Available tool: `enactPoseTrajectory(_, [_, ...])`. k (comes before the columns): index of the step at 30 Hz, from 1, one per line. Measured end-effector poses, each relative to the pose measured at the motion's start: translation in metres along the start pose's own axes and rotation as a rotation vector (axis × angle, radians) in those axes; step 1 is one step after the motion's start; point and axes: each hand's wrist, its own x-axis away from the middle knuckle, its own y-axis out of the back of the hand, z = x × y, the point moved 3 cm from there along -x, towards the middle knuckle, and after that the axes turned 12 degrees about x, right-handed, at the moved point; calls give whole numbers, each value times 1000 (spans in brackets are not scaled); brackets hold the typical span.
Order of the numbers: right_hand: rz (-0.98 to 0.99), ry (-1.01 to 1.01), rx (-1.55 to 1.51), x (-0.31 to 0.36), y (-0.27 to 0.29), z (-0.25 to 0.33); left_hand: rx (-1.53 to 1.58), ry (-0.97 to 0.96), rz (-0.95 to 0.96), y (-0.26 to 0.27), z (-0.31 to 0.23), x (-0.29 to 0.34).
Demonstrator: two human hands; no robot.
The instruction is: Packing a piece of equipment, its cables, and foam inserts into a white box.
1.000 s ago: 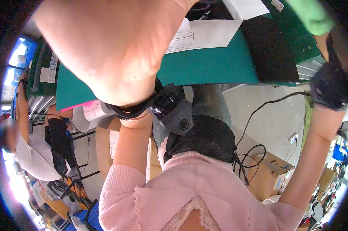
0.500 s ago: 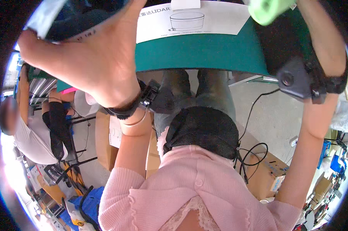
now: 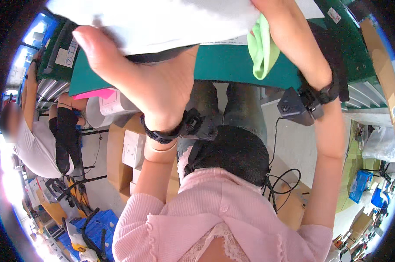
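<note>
My left hand (image 3: 140,78) is closed round the near edge of a flat panel (image 3: 162,22), thumb on top and fingers hidden beneath. The panel's upper face glares bright white, its near edge is dark, and its kind cannot be made out. At the panel's right side my right hand (image 3: 274,11) holds a light green cloth (image 3: 264,52), which hangs down below the wrist. The fingers of that hand are mostly cut off or hidden. Under both lies a table with a dark green top (image 3: 223,65), and a white printed sheet (image 3: 313,9) on it is largely covered.
Black devices (image 3: 300,107) are strapped to both wrists, with a cable (image 3: 289,187) hanging below. Cardboard boxes (image 3: 119,153) stand on the floor near my legs. Another person (image 3: 36,144) sits at the far left. A white bin (image 3: 112,102) stands beneath the table's left side.
The panel has come further over the sheet, its face turning from dark to glaring white. My left hand has shifted right and down; my right hand and the cloth have moved left and down.
</note>
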Motion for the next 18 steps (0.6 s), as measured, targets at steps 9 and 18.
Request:
enactPoseTrajectory(9, [-165,-47,17,17,6,29,23,440,-419,-28,-12,8])
enactPoseTrajectory(18, [-274,31,292,41,-5,-4,-389,391,10,1,6,39])
